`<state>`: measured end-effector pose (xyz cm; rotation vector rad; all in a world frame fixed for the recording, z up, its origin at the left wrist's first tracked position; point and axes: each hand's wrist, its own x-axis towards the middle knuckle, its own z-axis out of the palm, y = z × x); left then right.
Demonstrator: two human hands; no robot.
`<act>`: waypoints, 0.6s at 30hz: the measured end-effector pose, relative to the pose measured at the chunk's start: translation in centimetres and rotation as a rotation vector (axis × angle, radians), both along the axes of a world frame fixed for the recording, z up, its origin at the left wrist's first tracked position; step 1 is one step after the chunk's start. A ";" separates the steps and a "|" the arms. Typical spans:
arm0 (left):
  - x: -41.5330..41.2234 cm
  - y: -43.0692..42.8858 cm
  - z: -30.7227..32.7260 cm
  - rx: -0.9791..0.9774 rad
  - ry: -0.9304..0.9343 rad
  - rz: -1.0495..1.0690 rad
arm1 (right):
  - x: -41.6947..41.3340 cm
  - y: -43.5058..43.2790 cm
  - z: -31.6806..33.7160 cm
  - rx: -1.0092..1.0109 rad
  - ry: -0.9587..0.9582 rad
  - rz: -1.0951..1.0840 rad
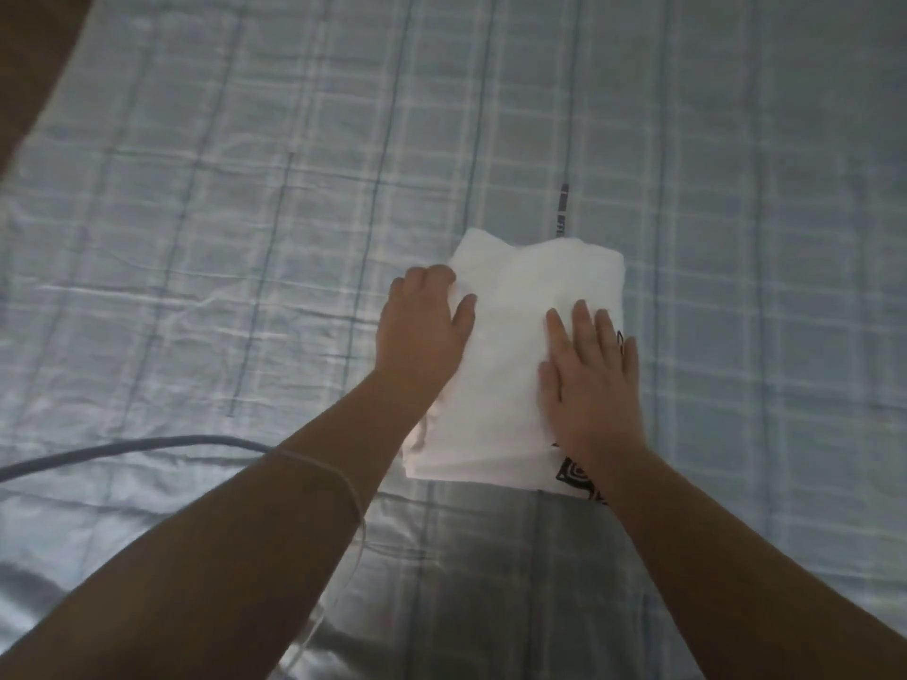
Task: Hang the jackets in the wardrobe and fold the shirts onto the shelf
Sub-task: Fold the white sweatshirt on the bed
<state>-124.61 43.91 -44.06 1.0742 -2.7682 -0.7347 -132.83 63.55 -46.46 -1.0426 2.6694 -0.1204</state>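
A white shirt [510, 306], folded into a compact rectangle, lies on the bed [245, 213]. A black printed pattern peeks out at its near right corner. My left hand [422, 326] sits at the shirt's left edge, its fingers curled over that edge and the thumb lying on top of the cloth. My right hand [594, 380] lies flat on the right half of the shirt with straight fingers pressing down.
The bed is covered with a pale blue checked sheet. A grey-blue cable [122, 446] runs across the sheet at the near left. A thin white cord [353, 503] hangs across my left forearm. A dark edge shows at the upper left corner.
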 end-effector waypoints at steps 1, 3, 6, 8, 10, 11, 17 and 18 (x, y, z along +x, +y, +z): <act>-0.8 -0.3 -0.6 -0.047 -0.078 0.012 | 0.2 0.0 -0.6 0.034 0.013 0.001; -1.7 -1.0 -1.9 -0.106 -0.167 0.027 | 0.5 0.2 -1.5 0.063 0.042 0.012; -1.8 -2.0 -3.5 -0.075 -0.172 0.037 | 0.5 0.3 -2.2 0.077 0.039 0.020; -1.7 -2.4 -4.0 -0.032 -0.139 0.048 | 0.3 0.1 -2.2 0.102 0.000 0.028; -1.6 -2.4 -3.8 -0.033 -0.106 0.075 | -0.1 -0.3 -1.5 0.065 -0.053 0.002; -1.6 -2.1 -3.5 -0.066 -0.090 0.083 | -0.3 -0.4 -0.9 0.004 -0.072 -0.030; 1.1 3.6 -1.7 -0.181 0.118 -0.302 | -1.4 -0.4 0.8 -0.237 -0.013 -0.045; 1.8 4.5 -1.9 -0.173 0.061 -0.381 | -1.2 -0.4 0.6 -0.198 -0.023 -0.003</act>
